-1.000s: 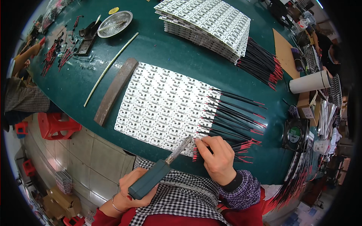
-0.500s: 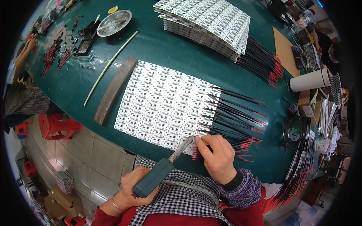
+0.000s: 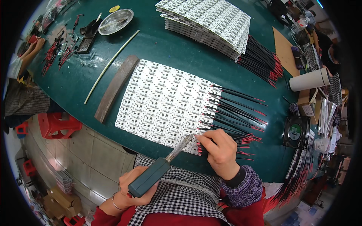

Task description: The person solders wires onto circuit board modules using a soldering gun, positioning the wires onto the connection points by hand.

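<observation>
A black-and-white checked apron is hanging down closest to us. The left hand is curling its fingers tight around the fat handle of a dark green hot tool. The tool is leaning up to the right, and its metal tip is meeting the board's near right corner. The right hand is pinching its thumb and pointing finger shut on a thin wire, right beside that tip. The white board is lying flat on the green table, and black wires with red ends are sticking out from its right side. A brown bar is sitting along its left side. Farther away, a pale stick is lying near a shiny bowl, and a stack of white boards is standing at the back.
</observation>
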`<state>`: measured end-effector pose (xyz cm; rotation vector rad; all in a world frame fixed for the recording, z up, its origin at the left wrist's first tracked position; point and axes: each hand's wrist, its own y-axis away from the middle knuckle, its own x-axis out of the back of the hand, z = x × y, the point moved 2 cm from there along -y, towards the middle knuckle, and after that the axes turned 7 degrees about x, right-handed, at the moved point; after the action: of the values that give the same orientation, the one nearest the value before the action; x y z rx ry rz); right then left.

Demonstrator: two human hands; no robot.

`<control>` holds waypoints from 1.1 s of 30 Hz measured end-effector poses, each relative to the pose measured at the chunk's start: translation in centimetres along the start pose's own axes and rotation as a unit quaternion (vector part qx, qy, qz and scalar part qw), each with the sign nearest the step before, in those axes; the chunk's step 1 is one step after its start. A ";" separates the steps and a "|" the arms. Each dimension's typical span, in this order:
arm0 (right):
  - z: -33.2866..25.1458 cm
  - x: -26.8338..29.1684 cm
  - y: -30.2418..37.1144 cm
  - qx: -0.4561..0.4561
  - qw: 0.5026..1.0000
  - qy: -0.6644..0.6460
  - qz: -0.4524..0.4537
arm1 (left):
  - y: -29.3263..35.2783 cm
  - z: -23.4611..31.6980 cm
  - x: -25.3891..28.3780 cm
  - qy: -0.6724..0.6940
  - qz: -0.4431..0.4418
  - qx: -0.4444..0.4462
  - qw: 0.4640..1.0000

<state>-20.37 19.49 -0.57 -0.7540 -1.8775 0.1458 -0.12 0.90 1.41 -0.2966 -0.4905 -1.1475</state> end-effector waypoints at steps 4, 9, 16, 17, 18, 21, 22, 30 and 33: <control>0.3 -0.1 0.0 0.000 1.000 -0.019 0.002 | 0.0 0.1 0.0 0.015 -0.011 0.019 1.000; 0.2 0.0 -0.2 0.011 1.000 -0.015 0.004 | -0.1 0.0 -0.2 0.030 -0.011 0.019 0.999; 0.1 0.1 -0.1 0.030 0.999 0.011 -0.005 | 0.0 0.1 0.3 0.031 -0.024 0.026 0.999; 0.1 0.0 -0.1 0.034 0.999 0.013 -0.004 | 0.1 0.1 0.4 0.031 -0.024 0.025 0.999; 0.1 0.0 0.0 0.039 0.999 0.015 -0.002 | 0.1 0.3 0.6 0.000 -0.009 -0.006 1.000; -0.1 0.1 0.0 0.036 0.999 0.026 -0.012 | 1.0 -0.2 0.9 -0.036 0.004 -0.026 0.999; -0.2 0.2 0.0 0.037 0.999 0.025 -0.011 | 1.4 -0.6 1.0 -0.041 0.002 -0.013 0.999; -2.6 0.7 1.0 0.005 0.997 0.070 0.011 | 2.8 -1.5 0.7 -0.027 -0.004 0.033 0.999; -2.5 -0.4 1.0 -0.025 0.996 0.080 -0.002 | 2.7 -1.8 0.4 -0.011 0.002 0.027 1.000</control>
<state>-17.66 19.46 -0.16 -0.7729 -1.7353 0.0342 2.89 0.75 0.15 -0.2630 -0.5383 -1.1263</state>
